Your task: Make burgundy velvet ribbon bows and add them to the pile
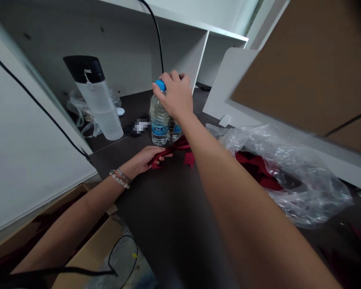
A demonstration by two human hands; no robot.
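Dark surface (174,224) before white shelf unit (180,48). Left hand (145,159): narrow grip, holding red ribbon (189,159) on near side of bottles. Right hand (178,96) over top of water bottle (159,130), thumb beside blue cap (160,84); cannot tell whether its grip holds anything. Second water bottle (177,133) just right, partly hidden. Far left: tall frosted bottle (101,106), black lid (84,68). Right: clear plastic bag (313,188), red pieces (260,170) beside it. Near left, below surface: cardboard box (92,245).
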